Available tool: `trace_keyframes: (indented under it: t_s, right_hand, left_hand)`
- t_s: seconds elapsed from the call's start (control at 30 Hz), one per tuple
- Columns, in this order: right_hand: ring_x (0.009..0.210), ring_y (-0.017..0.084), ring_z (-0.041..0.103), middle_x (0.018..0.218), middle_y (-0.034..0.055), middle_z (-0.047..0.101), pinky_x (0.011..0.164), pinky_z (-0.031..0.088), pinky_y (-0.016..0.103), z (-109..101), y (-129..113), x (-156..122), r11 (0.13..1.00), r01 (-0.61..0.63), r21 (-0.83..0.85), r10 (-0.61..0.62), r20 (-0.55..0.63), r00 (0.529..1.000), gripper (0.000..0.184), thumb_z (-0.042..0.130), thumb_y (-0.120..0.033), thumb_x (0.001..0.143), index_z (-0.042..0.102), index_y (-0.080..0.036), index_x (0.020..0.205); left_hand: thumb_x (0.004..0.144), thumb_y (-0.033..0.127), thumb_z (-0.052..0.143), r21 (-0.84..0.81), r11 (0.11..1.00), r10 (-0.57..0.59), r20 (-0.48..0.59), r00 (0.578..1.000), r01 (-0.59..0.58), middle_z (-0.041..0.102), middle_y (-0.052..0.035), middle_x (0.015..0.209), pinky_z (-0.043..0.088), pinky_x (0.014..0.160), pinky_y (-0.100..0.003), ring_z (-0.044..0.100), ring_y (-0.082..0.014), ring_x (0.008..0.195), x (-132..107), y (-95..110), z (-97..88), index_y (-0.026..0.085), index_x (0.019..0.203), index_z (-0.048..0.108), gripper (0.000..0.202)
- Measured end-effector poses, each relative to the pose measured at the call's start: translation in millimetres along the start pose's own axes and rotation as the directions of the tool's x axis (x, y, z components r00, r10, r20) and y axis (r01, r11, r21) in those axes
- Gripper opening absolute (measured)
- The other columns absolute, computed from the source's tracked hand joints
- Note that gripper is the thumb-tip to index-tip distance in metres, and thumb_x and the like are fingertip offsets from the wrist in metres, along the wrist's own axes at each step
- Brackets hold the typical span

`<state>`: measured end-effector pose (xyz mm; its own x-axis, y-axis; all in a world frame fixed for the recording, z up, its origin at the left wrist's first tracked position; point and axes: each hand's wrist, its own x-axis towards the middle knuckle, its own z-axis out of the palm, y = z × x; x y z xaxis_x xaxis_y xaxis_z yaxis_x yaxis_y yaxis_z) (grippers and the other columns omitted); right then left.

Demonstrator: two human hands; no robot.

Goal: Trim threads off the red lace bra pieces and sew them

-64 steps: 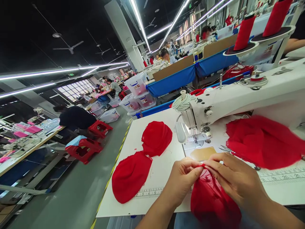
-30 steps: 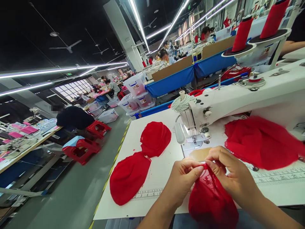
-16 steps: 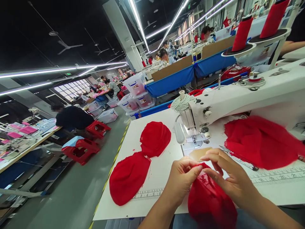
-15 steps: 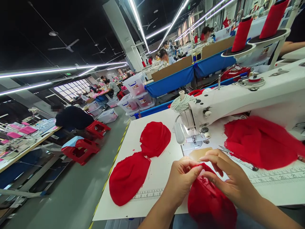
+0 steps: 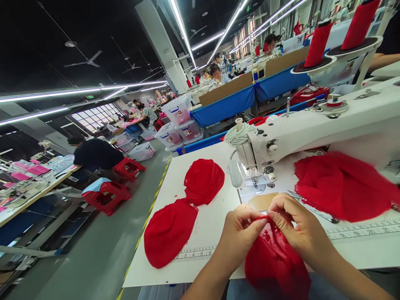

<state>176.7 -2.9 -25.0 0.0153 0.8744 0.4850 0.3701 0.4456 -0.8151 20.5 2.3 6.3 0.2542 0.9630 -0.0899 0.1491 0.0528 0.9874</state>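
Both hands pinch the top edge of a red fabric piece (image 5: 275, 258) that hangs over the front edge of the table. My left hand (image 5: 242, 231) is closed on the edge, thumb against forefinger. Close beside it, my right hand (image 5: 295, 218) grips the same edge with thumb and fingers. Just beyond them is the sewing machine (image 5: 278, 139), its needle and presser foot (image 5: 255, 182) above a metal plate. A tan patch (image 5: 262, 202) lies between the hands and that plate. To the left, two rounded red fabric pieces (image 5: 170, 233) lie on the white tabletop (image 5: 215, 154).
More red fabric (image 5: 343, 187) lies right of the needle, partly over a pair of scissors (image 5: 325, 214). Red thread cones (image 5: 318, 43) stand behind the machine. A printed ruler (image 5: 196, 253) runs along the table front. Beyond are plastic bins (image 5: 178, 110), red stools (image 5: 108, 196) and seated people.
My right thumb and fingers have closed onto the fabric edge beside my left hand; they were apart before. The held fabric has shifted slightly. The other pieces stay put.
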Motion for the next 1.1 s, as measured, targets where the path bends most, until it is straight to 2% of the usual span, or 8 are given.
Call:
trace_keyframes:
  t_s: [0.13,0.23,0.37,0.47,0.53,0.73,0.97,1.1]
  right_hand:
    - [0.051,0.013,0.049,0.061,-0.0046,0.050,0.045,0.041,0.023,-1.9,0.3,1.8,0.998,-0.062,0.031,0.062,0.005,0.998,0.022,0.053,-0.027,0.091,0.051,-0.025,0.069]
    - [0.062,0.013,0.056,0.071,-0.0025,0.058,0.054,0.046,0.023,-2.6,1.0,0.7,0.998,0.000,0.058,-0.002,0.026,1.000,0.020,0.051,-0.024,0.094,0.057,-0.025,0.075]
    - [0.076,0.016,0.060,0.088,0.0001,0.063,0.064,0.049,0.025,-0.8,0.9,-2.2,0.987,0.148,0.065,-0.151,0.053,0.987,0.011,0.058,-0.022,0.092,0.063,-0.028,0.101]
    - [0.068,0.015,0.057,0.080,-0.0005,0.060,0.056,0.047,0.025,1.2,-0.1,-1.5,0.981,0.195,0.012,-0.195,0.044,0.980,0.006,0.059,-0.020,0.091,0.060,-0.026,0.089]
    - [0.062,0.015,0.055,0.074,-0.0012,0.058,0.052,0.045,0.024,2.5,0.5,0.2,0.981,0.189,-0.038,-0.188,0.027,0.982,0.014,0.055,-0.021,0.093,0.055,-0.025,0.079]
    - [0.055,0.016,0.055,0.067,-0.0011,0.054,0.050,0.045,0.026,7.3,10.7,1.0,0.939,0.204,-0.275,-0.231,-0.068,0.971,0.019,0.047,-0.022,0.095,0.047,-0.024,0.077]
    - [0.058,0.015,0.057,0.068,-0.0010,0.056,0.051,0.046,0.025,9.0,6.7,-1.6,0.933,0.228,-0.279,-0.254,-0.060,0.965,0.019,0.047,-0.022,0.095,0.049,-0.025,0.077]
    - [0.059,0.018,0.056,0.068,0.0002,0.056,0.052,0.045,0.027,10.2,13.7,-1.0,0.931,0.213,-0.298,-0.252,-0.100,0.963,0.018,0.047,-0.023,0.094,0.048,-0.025,0.077]
  left_hand:
    - [0.073,0.030,0.068,-0.069,0.995,-0.065,0.013,0.998,0.066,0.052,0.0003,0.070,0.033,0.062,-0.026,0.044,-0.0122,0.066,0.3,-2.7,-2.6,0.014,0.071,0.074,0.017]
    - [0.075,0.032,0.068,-0.065,0.995,-0.070,0.001,0.998,0.069,0.051,0.0002,0.069,0.033,0.062,-0.026,0.044,-0.0125,0.066,0.4,-4.6,-4.0,0.014,0.073,0.075,0.019]
    - [0.076,0.031,0.068,-0.029,0.999,-0.046,-0.008,0.999,0.046,0.053,-0.0006,0.072,0.033,0.062,-0.026,0.045,-0.0126,0.068,1.1,-5.5,-2.7,0.016,0.079,0.078,0.019]
    - [0.076,0.028,0.067,0.017,1.000,-0.010,-0.021,1.000,0.011,0.051,-0.0001,0.070,0.033,0.062,-0.026,0.045,-0.0126,0.068,1.1,-4.8,-1.2,0.016,0.080,0.079,0.017]
    - [0.076,0.028,0.067,0.027,1.000,-0.008,-0.025,1.000,0.009,0.050,0.0004,0.069,0.033,0.062,-0.025,0.044,-0.0123,0.067,0.9,-4.2,-1.2,0.016,0.081,0.080,0.018]
    - [0.075,0.030,0.068,-0.041,0.998,-0.051,-0.005,0.999,0.050,0.051,0.0007,0.069,0.033,0.061,-0.025,0.043,-0.0117,0.065,-0.5,-4.1,-3.0,0.015,0.074,0.076,0.017]
    - [0.071,0.035,0.072,-0.113,0.987,-0.109,0.027,0.994,0.112,0.053,0.0001,0.069,0.035,0.062,-0.026,0.046,-0.0126,0.066,0.5,-1.8,-0.8,0.013,0.073,0.071,0.023]
    - [0.069,0.032,0.071,-0.058,0.994,-0.089,-0.006,0.996,0.088,0.052,0.0005,0.067,0.034,0.062,-0.026,0.045,-0.0125,0.065,1.2,-3.1,3.2,0.013,0.066,0.067,0.019]
